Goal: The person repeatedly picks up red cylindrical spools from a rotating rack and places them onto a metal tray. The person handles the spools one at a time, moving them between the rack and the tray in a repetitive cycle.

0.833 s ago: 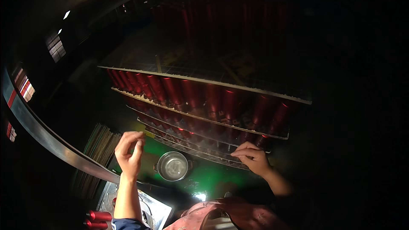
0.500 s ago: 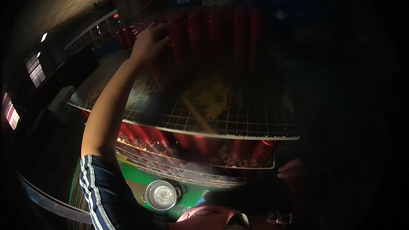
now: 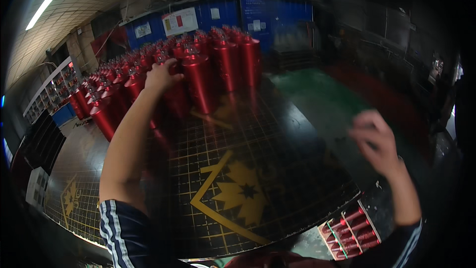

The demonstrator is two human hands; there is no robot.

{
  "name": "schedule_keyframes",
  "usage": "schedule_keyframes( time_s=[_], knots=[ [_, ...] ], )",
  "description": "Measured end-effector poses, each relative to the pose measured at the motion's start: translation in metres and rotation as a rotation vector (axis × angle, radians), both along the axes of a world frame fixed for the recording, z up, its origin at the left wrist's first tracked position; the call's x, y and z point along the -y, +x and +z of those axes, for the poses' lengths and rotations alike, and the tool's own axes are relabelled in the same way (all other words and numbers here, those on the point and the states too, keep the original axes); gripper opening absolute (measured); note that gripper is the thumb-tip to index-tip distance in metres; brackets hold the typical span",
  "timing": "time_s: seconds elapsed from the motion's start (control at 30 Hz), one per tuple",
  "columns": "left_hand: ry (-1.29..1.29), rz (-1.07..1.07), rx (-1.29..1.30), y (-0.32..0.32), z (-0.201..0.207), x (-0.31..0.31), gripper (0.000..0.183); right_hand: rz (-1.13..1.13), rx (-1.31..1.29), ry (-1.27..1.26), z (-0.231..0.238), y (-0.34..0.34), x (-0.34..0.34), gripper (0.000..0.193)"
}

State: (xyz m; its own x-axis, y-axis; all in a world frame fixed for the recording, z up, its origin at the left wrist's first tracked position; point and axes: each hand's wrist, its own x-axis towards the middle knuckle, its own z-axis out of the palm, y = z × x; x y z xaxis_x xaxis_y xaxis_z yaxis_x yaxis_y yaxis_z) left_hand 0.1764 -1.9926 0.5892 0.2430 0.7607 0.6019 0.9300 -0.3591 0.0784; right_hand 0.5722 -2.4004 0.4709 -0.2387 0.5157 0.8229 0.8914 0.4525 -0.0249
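Observation:
Many shiny red metal bottles (image 3: 199,82) with narrow clear-looking tops stand upright, crowded together on the far left part of a dark tabletop (image 3: 297,188) with a yellow grid and leaf print. My left hand (image 3: 162,75) reaches in among the front ones, its fingers curled round the top of a red bottle (image 3: 176,100); that bottle's neck is hidden by the hand. To the right, past the table's edge, my right hand (image 3: 374,141) hangs in the air, smeared by motion. Its thumb and bent fingers are apart, and nothing shows between them.
Below the table's right corner, a crate (image 3: 349,233) holds several red bottles. Behind the bottles runs a blue partition (image 3: 228,12) with papers on it. Shelving (image 3: 52,84) stands at the far left, and green floor (image 3: 317,89) lies right of the table.
The view has tilted up and brightened, showing the bottles and tabletop more fully. My right hand has risen from the dim lower right. My left hand stays among the bottles.

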Motion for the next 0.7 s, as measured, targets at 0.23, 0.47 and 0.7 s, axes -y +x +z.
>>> schedule_keyframes(
  time_s=[0.23, 0.47, 0.7],
  knots=[
    [0.227, -0.223, 0.059, -0.032, -0.015, 0.066, 0.057, -0.014, 0.055, 0.052, 0.098, -0.022, -0.261, 0.048],
    [0.071, -0.279, 0.133, -0.052, -0.017, 0.231, 0.061, -0.318, -0.09, -0.311, 0.116, -0.021, -0.439, 0.057],
    [0.057, -0.215, 0.206, -0.075, -0.041, 0.273, 0.061, -0.183, -0.14, -0.329, 0.094, -0.034, -0.488, 0.055]
  ],
)
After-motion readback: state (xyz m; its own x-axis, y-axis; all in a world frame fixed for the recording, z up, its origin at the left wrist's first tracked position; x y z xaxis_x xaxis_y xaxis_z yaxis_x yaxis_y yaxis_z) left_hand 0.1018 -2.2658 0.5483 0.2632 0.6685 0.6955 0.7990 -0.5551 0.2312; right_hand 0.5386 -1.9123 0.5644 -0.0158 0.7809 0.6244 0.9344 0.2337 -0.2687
